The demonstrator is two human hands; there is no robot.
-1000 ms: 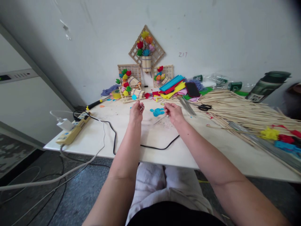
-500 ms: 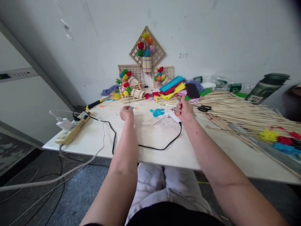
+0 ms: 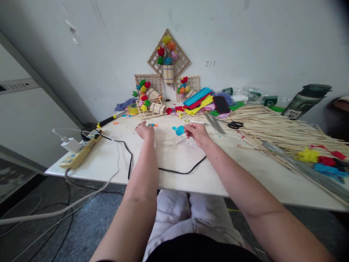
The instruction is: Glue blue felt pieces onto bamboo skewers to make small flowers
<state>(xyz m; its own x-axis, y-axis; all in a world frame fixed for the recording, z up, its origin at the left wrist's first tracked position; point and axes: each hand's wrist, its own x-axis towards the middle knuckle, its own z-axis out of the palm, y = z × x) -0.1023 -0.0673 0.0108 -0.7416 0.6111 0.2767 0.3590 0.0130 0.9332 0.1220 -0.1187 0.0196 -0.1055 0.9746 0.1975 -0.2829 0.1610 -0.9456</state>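
My left hand (image 3: 144, 131) is over the table, its fingers stretched out and nothing visible in them. Small blue and orange cut pieces (image 3: 156, 125) lie just beside it. My right hand (image 3: 196, 133) has thumb and fingers drawn together at the right edge of a cluster of blue cut pieces (image 3: 180, 130); whatever the fingertips hold, if anything, is too small to make out. A black cord (image 3: 180, 173) runs across the table and under my right forearm. The white glue gun is hidden behind my right hand and forearm.
Lattice panels with felt flowers (image 3: 168, 58) stand against the wall. Coloured felt sheets (image 3: 197, 99), a phone (image 3: 221, 104), scissors (image 3: 235, 124) and many thin wooden sticks (image 3: 261, 123) lie to the right, near a dark bottle (image 3: 307, 101). A power strip (image 3: 81, 151) sits at the left edge.
My left hand has loosened from a closed grip with a thin stick above it to stretched fingers. My right hand has moved left, from beside the glue gun to the blue pieces.
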